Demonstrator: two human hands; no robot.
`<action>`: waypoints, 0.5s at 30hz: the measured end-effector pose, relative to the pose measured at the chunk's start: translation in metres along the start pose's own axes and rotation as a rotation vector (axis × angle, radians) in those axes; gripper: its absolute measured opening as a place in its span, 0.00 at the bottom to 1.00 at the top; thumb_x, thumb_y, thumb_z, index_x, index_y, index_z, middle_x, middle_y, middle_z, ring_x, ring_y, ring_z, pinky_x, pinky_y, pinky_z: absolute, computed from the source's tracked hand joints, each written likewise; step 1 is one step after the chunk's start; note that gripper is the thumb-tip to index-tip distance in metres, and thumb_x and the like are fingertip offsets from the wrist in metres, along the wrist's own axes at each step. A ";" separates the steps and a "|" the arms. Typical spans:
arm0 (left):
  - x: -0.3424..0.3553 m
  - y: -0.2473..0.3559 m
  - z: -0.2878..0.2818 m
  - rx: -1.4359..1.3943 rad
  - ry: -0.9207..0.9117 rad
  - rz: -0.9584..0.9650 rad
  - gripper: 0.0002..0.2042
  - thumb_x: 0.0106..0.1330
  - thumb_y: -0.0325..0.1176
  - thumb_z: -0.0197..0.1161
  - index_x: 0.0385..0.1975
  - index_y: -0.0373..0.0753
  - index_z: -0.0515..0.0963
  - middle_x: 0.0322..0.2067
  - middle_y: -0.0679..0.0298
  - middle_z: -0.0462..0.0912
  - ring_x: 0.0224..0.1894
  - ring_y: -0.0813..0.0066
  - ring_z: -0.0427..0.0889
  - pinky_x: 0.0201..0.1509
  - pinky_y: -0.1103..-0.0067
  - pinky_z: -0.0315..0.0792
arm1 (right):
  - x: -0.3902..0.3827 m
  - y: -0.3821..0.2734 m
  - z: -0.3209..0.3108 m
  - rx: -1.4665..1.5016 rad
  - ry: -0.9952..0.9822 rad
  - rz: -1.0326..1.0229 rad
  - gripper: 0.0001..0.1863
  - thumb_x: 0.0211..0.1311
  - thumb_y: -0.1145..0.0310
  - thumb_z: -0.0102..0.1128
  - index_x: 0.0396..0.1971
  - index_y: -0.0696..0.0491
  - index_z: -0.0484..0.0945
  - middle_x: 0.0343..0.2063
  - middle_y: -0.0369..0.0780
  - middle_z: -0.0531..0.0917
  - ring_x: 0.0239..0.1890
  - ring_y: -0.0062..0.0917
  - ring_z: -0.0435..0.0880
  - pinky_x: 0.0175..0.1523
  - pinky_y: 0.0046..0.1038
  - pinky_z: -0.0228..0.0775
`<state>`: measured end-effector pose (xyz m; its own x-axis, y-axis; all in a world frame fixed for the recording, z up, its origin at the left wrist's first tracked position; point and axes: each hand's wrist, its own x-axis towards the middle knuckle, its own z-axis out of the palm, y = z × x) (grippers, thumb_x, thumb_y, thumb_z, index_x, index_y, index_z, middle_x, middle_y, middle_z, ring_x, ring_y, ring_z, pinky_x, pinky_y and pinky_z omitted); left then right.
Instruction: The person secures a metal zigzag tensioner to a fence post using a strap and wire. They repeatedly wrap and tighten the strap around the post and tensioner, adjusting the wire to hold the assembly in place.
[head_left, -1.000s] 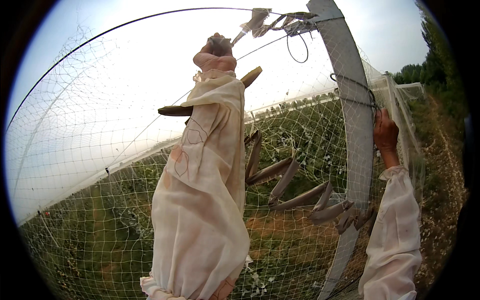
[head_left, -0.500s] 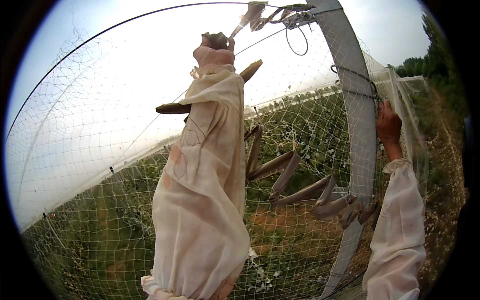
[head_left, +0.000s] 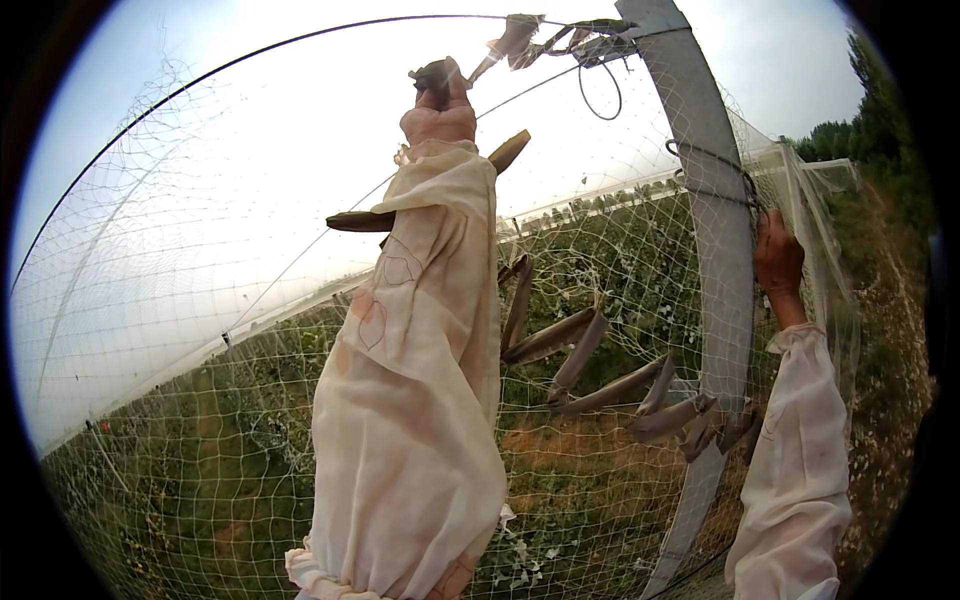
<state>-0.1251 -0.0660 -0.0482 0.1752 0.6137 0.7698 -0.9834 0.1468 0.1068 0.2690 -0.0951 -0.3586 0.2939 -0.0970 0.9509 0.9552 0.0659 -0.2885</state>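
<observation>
We see the left hand (head_left: 440,100) raised high, fingers closed on a dark object (head_left: 432,72) by the top wire — too small to identify. Right hand (head_left: 777,255) grips the grey post (head_left: 700,150) through the net (head_left: 200,300) — fingertips hidden behind it.
</observation>
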 end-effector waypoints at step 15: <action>0.006 0.004 -0.002 -0.084 -0.086 -0.028 0.09 0.68 0.20 0.46 0.41 0.25 0.74 0.35 0.48 0.80 0.41 0.52 0.82 0.44 0.63 0.85 | -0.001 0.003 0.001 -0.022 -0.012 -0.010 0.14 0.73 0.60 0.41 0.34 0.55 0.69 0.20 0.51 0.77 0.23 0.49 0.78 0.26 0.45 0.68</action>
<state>-0.1275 -0.0603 -0.0440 0.1945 0.5404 0.8186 -0.9701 0.2293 0.0791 0.2715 -0.0942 -0.3602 0.2845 -0.0858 0.9548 0.9585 0.0434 -0.2817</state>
